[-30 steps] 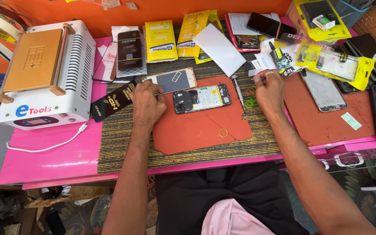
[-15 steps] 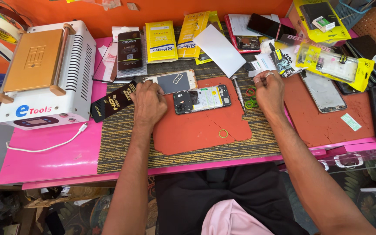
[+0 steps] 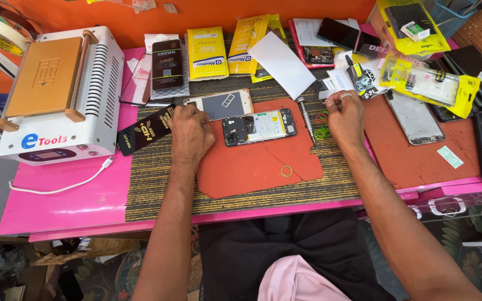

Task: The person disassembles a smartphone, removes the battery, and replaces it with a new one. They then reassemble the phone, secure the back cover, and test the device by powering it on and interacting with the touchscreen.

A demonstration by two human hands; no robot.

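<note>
Your left hand (image 3: 189, 131) loosely curled, holding nothing, unmoved, beside opened phone (image 3: 259, 126) on red mat (image 3: 252, 167). Your right hand (image 3: 346, 114) has lifted off screwdriver (image 3: 306, 116), fingertips pinched; contents unclear. Counter (image 3: 62, 195) cluttered.

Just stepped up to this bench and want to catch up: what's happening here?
A person sits at a cluttered pink workbench. An opened phone, its insides exposed, lies on an orange mat between both hands. The left hand rests by a black packet. The right hand is lifted beside a screwdriver and rubber bands.
</note>
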